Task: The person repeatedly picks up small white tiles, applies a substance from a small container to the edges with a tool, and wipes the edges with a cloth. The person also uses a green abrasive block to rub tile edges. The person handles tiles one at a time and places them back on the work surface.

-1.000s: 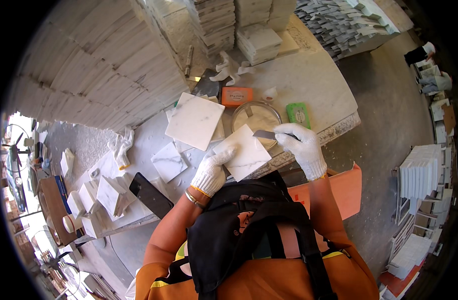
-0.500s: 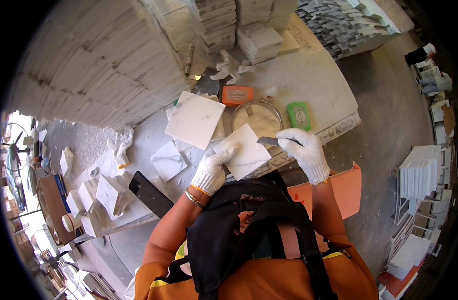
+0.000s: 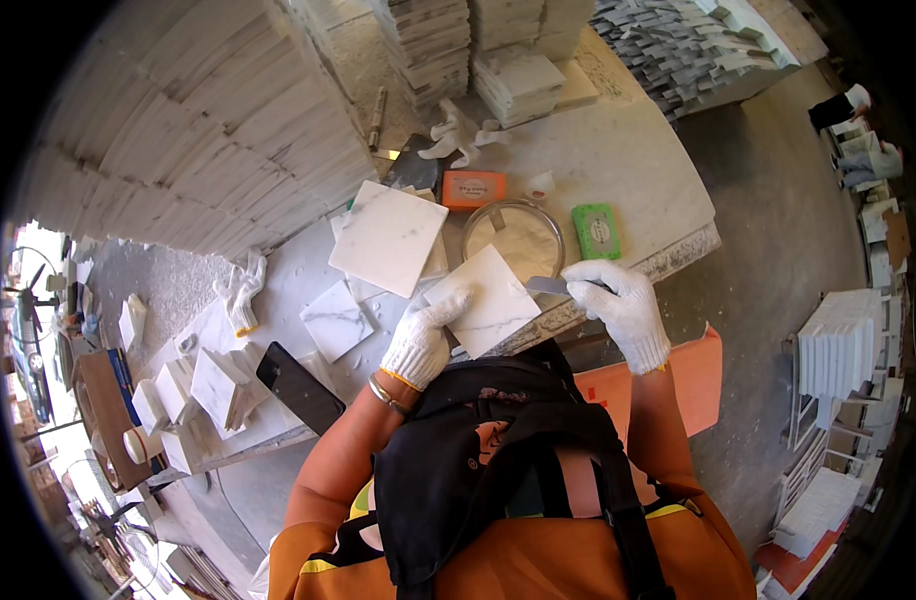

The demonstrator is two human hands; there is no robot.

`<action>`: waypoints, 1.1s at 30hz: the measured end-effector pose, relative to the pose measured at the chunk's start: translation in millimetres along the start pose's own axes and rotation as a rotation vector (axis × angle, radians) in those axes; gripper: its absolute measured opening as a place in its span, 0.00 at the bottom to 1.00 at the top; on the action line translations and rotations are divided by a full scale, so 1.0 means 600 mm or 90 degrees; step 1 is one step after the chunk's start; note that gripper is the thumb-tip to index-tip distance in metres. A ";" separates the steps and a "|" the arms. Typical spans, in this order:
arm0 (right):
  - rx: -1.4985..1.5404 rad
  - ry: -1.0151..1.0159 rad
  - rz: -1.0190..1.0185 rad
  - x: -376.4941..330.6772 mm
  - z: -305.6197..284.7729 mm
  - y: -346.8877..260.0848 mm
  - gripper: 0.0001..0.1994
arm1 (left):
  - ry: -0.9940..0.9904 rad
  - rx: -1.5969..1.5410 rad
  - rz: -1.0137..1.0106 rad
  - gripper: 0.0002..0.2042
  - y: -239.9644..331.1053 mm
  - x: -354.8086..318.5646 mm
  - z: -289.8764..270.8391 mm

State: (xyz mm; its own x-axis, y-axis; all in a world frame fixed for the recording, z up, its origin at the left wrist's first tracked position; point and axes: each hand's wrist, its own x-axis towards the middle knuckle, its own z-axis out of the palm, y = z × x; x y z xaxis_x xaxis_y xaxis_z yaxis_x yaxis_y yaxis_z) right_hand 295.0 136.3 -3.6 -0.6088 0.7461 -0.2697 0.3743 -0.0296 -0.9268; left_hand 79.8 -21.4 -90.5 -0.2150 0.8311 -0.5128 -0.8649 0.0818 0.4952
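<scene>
My gloved left hand grips the near-left edge of a square white marble tile with grey veins, its thumb lying on the top face. In my gloved right hand is a flat grey metal scraper, pinched between thumb and fingers. The scraper's tip lies just right of the tile, over the near rim of a round dish that holds pale cream material. Another white tile rests on a small pile left of the dish. A smaller veined piece lies beyond my left wrist.
An orange box and a green box flank the dish. Tall tile stacks rise at the far left. A black phone and loose gloves lie on the left. Two people are partly visible far right.
My right hand has shifted slightly right and down, drawing the scraper away from the tile's right corner. The left hand and its tile have hardly moved.
</scene>
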 end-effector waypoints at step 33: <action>-0.103 0.074 -0.116 0.029 0.007 0.051 0.11 | -0.017 -0.025 -0.017 0.21 0.002 -0.005 0.005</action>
State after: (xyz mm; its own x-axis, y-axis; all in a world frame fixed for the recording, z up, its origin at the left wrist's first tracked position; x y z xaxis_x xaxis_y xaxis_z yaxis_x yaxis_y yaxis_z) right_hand 293.1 145.7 -37.6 -0.5947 0.8015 -0.0622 0.3793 0.2116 -0.9008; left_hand 80.8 -21.7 -86.2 -0.1798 0.8432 -0.5066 -0.8872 0.0834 0.4538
